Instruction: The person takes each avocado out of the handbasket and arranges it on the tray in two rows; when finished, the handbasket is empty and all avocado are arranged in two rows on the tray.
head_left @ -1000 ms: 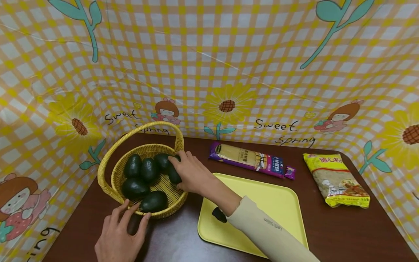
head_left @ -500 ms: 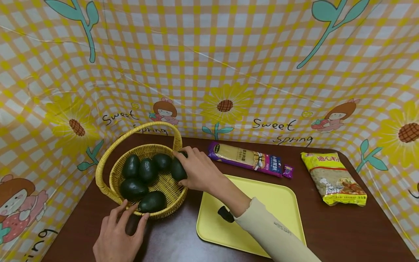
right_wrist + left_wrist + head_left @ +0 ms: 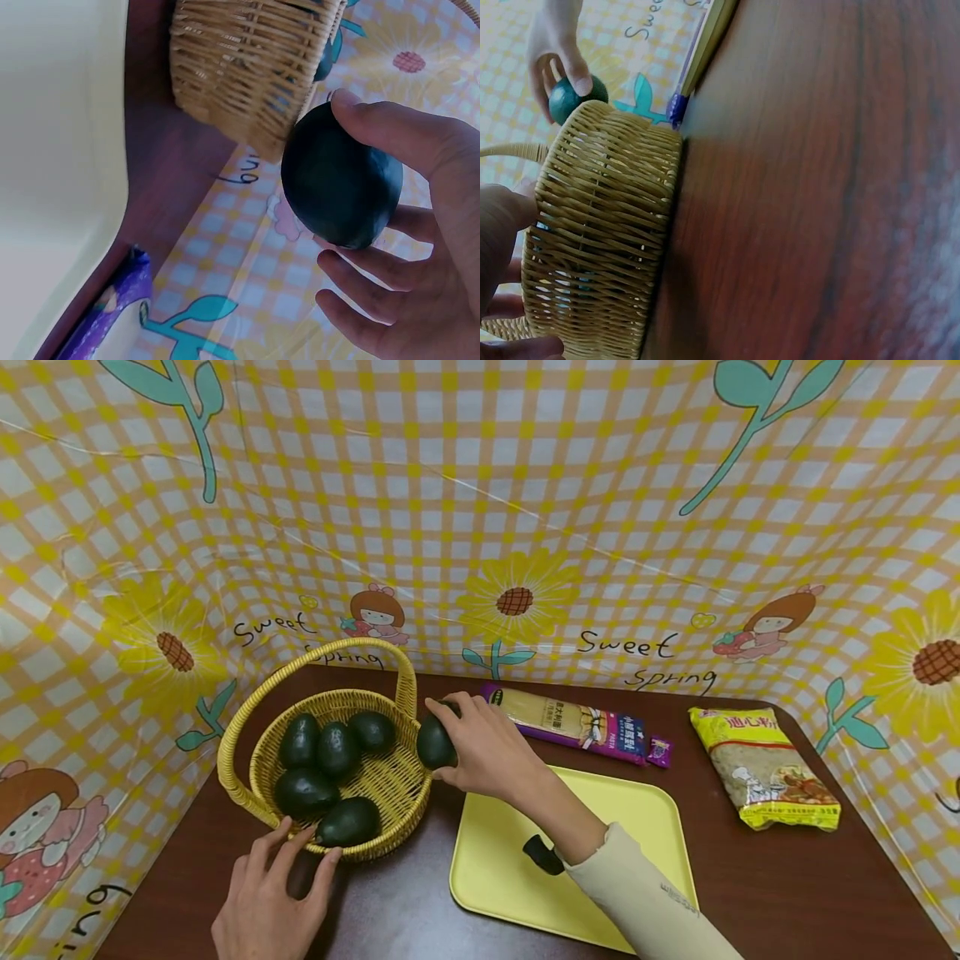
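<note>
My right hand (image 3: pixel 487 745) holds a dark green avocado (image 3: pixel 435 742) just beyond the right rim of the yellow wicker basket (image 3: pixel 408 822). In the right wrist view, the thumb presses one side of the avocado (image 3: pixel 341 180) and fingers lie behind it. Inside the basket are several more avocados, including one near the front (image 3: pixel 349 822) and one at the back (image 3: pixel 371 732). My left hand (image 3: pixel 270 893) rests with its fingertips and thumb on the basket's near rim, fingers spread. The left wrist view shows that thumb (image 3: pixel 506 210) against the rim.
A yellow tray (image 3: pixel 495 877) lies right of the basket, under my right forearm. Behind it are a purple pasta packet (image 3: pixel 555 718) and a small purple packet (image 3: pixel 660 752). A yellow bag (image 3: pixel 765 768) lies far right. The basket's tall handle (image 3: pixel 240 727) arches over its left side.
My right hand has lifted the avocado from the basket's right side and carried it rightward past the rim. My left hand has stayed at the near rim.
</note>
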{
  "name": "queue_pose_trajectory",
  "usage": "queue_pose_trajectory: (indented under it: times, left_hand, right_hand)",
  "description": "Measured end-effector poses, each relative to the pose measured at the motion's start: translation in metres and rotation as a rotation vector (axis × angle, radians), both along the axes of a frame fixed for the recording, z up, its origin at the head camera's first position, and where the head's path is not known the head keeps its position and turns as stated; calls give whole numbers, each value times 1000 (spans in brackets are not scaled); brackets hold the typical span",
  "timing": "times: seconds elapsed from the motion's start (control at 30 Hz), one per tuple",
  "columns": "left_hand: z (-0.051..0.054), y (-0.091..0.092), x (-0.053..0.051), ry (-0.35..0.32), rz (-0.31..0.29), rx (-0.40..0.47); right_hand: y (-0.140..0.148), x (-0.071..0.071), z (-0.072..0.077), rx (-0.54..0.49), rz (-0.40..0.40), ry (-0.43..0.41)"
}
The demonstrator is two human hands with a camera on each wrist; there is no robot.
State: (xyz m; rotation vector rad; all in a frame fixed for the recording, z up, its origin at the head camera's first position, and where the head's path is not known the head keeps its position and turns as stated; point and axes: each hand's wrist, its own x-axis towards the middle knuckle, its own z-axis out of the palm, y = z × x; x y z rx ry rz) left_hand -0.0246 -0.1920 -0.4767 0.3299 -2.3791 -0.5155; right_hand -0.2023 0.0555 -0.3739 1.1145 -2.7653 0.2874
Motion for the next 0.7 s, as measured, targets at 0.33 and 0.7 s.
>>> queue_pose_trajectory:
  times: [0.33,0.7]
  left_hand:
    - [-1,0,1,-7,8,-2]
    - [-1,1,0,12,1,-4]
  right_hand:
    - [20,-1,-8,19,-48,-26]
    - [36,2,-16,7,-70,-55]
